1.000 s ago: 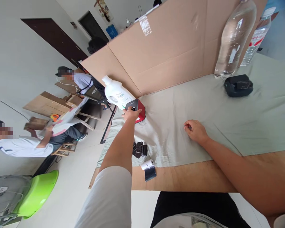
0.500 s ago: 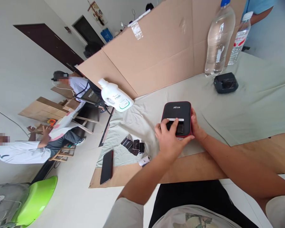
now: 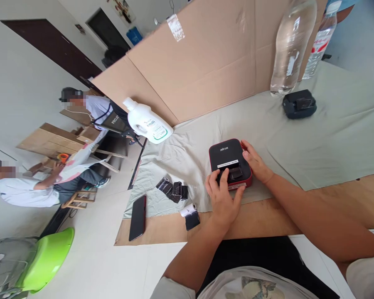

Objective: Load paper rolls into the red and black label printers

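Note:
A small black and red label printer (image 3: pixel 226 155) lies on the pale green cloth (image 3: pixel 314 141) near the table's front edge. My left hand (image 3: pixel 222 198) rests on its near end, fingers pressing the recessed part by the paper slot. My right hand (image 3: pixel 254 162) holds the printer's right side. A white paper roll with black wrap (image 3: pixel 190 215) lies just left of my left hand, and several black wrapped rolls (image 3: pixel 173 190) sit further left.
A black phone (image 3: pixel 137 217) lies at the table's left corner. A white detergent bottle (image 3: pixel 147 123), two clear water bottles (image 3: pixel 291 45), a second black device (image 3: pixel 299 104) and a cardboard screen (image 3: pixel 205 62) stand behind. Two seated people work at left; a green basin (image 3: pixel 46 259) sits on the floor.
My left hand brought the printer from the far left, by the detergent bottle, to the front. Both hands now hold it, and the left fingers have shifted onto its near end.

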`<act>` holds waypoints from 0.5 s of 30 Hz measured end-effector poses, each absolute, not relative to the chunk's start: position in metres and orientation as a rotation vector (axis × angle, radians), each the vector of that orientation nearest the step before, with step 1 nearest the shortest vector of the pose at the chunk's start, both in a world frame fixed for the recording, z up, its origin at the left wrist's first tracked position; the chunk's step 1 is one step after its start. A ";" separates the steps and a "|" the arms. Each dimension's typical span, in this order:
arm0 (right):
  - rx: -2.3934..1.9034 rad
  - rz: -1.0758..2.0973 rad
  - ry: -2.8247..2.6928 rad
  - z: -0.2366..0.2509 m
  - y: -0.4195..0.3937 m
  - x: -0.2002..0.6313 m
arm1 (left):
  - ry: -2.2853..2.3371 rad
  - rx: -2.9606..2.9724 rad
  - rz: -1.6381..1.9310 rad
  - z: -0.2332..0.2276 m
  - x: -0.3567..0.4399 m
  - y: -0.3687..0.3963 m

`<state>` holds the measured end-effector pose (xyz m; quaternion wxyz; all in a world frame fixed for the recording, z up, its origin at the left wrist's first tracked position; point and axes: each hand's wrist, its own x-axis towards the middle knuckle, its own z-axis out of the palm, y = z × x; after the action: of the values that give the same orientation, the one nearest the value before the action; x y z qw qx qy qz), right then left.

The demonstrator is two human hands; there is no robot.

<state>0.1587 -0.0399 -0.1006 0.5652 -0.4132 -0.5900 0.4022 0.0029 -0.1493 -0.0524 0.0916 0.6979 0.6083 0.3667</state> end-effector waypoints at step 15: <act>-0.754 0.284 -1.840 -0.071 -0.068 0.156 | 1.251 0.937 1.238 -0.062 -0.039 -0.078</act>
<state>0.1559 -0.0681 -0.0709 0.5366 -0.3169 -0.7730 0.1191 -0.0389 -0.0782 -0.0623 0.5426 0.3948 0.5270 0.5215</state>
